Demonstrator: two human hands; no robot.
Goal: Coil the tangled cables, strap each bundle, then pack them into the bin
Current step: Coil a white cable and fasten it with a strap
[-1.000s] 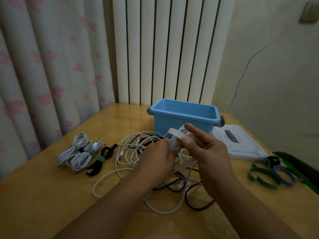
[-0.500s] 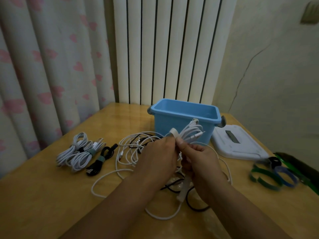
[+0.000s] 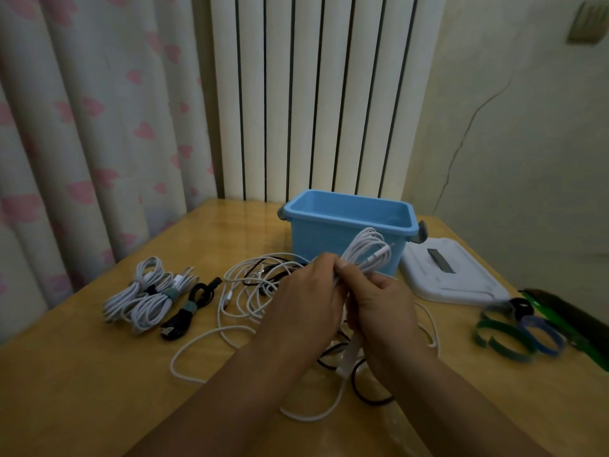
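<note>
My left hand (image 3: 309,301) and my right hand (image 3: 382,311) meet at table centre, both gripping a coiled white cable bundle (image 3: 369,250) whose loops stick up in front of the blue bin (image 3: 349,232). A white strap (image 3: 351,352) hangs down from between my hands. Under and around the hands lies a tangle of white and black cables (image 3: 257,291). At the left lie strapped bundles: two white ones (image 3: 145,295) and a black one (image 3: 188,311). The bin stands open with nothing showing inside.
The bin's white lid (image 3: 451,275) lies flat to the right of the bin. Green and blue straps (image 3: 514,334) sit near the table's right edge beside a dark green object (image 3: 573,321). A curtain and a radiator stand behind the wooden table (image 3: 82,374).
My right hand dropped from holding the strap's loop over the bundle to gripping low beside the left hand. The strap's tail now hangs below, and the coil's loops stick up further.
</note>
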